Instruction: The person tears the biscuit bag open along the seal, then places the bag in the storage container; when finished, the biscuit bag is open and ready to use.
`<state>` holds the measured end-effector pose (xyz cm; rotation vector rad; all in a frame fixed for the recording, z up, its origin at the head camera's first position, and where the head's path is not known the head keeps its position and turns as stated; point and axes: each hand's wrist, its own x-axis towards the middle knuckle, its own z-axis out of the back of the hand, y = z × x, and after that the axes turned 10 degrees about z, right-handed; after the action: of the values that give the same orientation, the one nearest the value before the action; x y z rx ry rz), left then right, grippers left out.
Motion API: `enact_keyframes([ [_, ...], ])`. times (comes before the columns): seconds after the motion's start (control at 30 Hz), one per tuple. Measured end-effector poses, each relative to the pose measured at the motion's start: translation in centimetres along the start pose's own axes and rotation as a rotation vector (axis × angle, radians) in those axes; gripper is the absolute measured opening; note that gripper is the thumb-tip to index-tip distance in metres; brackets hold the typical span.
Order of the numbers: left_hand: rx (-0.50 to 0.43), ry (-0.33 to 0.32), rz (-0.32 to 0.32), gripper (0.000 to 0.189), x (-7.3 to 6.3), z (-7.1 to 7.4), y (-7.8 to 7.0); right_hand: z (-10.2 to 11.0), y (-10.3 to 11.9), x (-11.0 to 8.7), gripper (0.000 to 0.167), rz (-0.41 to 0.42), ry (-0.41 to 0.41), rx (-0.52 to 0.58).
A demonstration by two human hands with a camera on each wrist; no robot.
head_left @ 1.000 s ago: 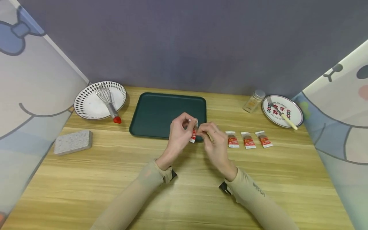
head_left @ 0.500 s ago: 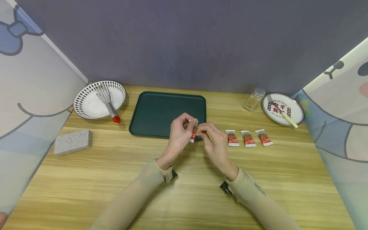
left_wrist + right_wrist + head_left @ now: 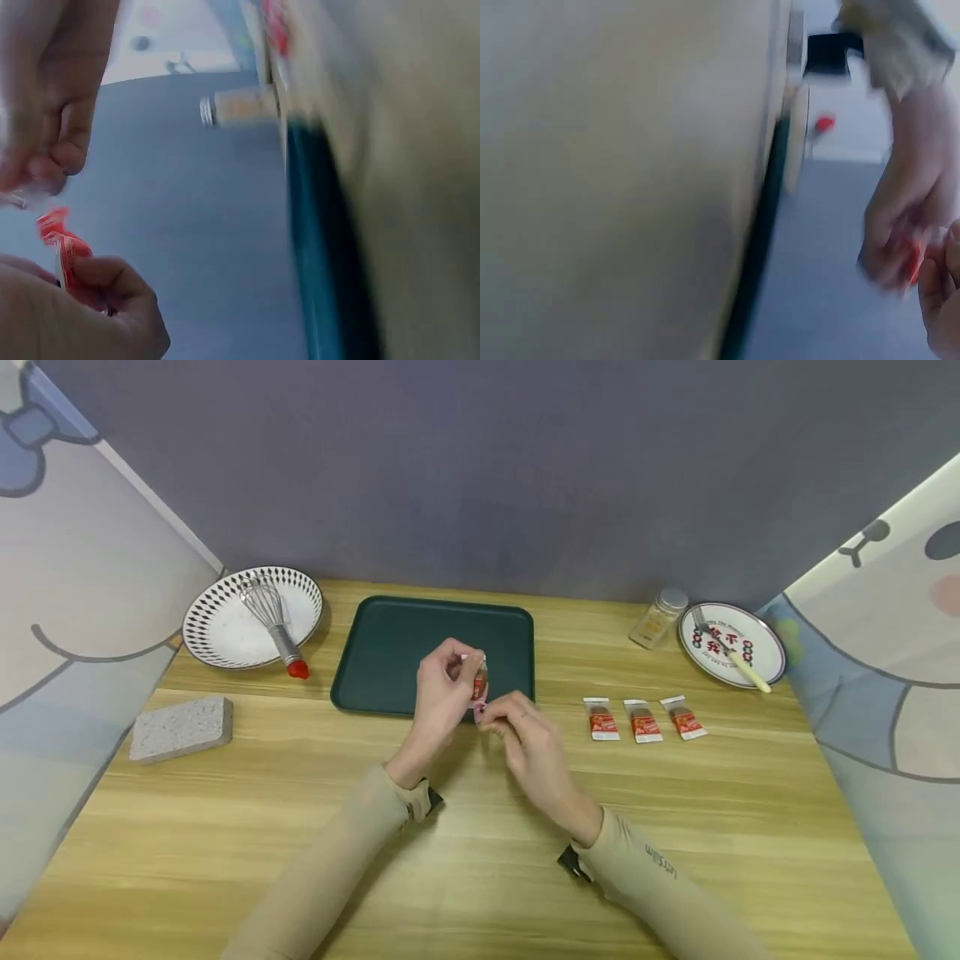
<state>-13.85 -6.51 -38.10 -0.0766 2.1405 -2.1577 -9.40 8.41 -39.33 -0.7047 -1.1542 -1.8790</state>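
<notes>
Over the near edge of the dark green tray (image 3: 432, 610), my left hand (image 3: 442, 689) pinches a small red-and-clear snack packet (image 3: 481, 683) with brown contents. My right hand (image 3: 528, 735) has its fingertips together at the packet's near end, where the wrapper looks pulled and creased. In the left wrist view the red packet (image 3: 71, 259) sticks up from the left fingers, and a clear bit of film (image 3: 16, 199) shows at the right fingertips. The right wrist view is blurred. To the right on the table lie three similar packets (image 3: 643, 722) in a row.
A patterned bowl (image 3: 213, 631) with a whisk (image 3: 281, 639) stands at the left, a grey stone block (image 3: 182, 729) nearer. At the back right are a spice jar (image 3: 660, 617) and a plate (image 3: 738, 618) bearing a fork (image 3: 748, 672). Walls close off the back and sides.
Both hands have moved left with the packet. My right fingers have come down from its side to its near end, and the wrapper there now looks pulled out. The view has shifted slightly.
</notes>
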Motion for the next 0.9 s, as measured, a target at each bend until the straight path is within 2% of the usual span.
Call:
enact_keyframes([
  [0.1,-0.004,0.056,-0.024,0.012,-0.2,0.3,-0.6,1.0,-0.3,1.4,0.013,-0.162,-0.048,-0.015],
  [0.2,0.03,0.11,-0.041,0.016,0.0,0.5,-0.6,2.2,-1.0,2.6,0.009,-0.314,-0.081,0.036],
  [0.27,0.037,0.149,-0.02,0.016,0.2,0.7,-0.4,2.8,-1.6,3.0,0.008,-0.384,-0.064,0.094],
  [0.43,0.035,0.246,0.105,0.014,0.9,1.4,0.6,3.5,-3.6,3.4,0.019,-0.505,0.081,0.082],
  [0.57,0.039,0.277,0.179,0.016,1.5,1.9,1.4,3.9,-5.0,3.1,0.033,-0.596,0.234,0.051],
  [0.67,0.063,0.3,0.213,0.017,1.9,2.1,1.9,3.9,-5.9,2.6,0.033,-0.637,0.344,0.054],
  [0.77,0.141,0.326,0.233,0.017,2.1,2.3,2.1,3.8,-6.7,2.3,0.03,-0.635,0.419,0.062],
  [0.9,0.331,0.346,0.218,0.023,2.1,2.5,2.2,3.6,-7.2,2.0,0.031,-0.644,0.466,0.061],
])
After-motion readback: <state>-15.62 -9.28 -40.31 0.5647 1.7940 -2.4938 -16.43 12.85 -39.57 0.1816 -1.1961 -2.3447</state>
